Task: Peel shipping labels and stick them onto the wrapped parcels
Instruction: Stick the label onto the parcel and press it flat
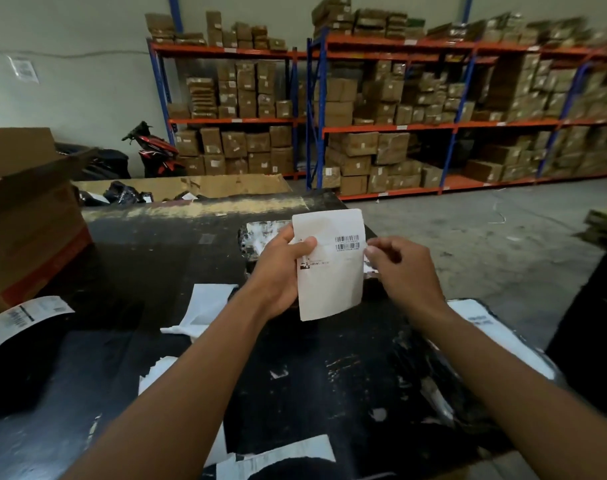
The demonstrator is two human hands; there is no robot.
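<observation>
A person's left hand [278, 271] and right hand [406, 271] hold a shipping label [329, 282] above a black worktable [156, 244]. Its small print is too blurred to read. The left fingers are hidden behind the sheet, with only the thumb pressing its front, and the sheet covers much of a black wrapped parcel [257, 237] behind it. The right thumb and forefinger pinch the label's right edge beside two barcodes. The label stands upright, long axis near vertical, printed face toward the camera.
</observation>
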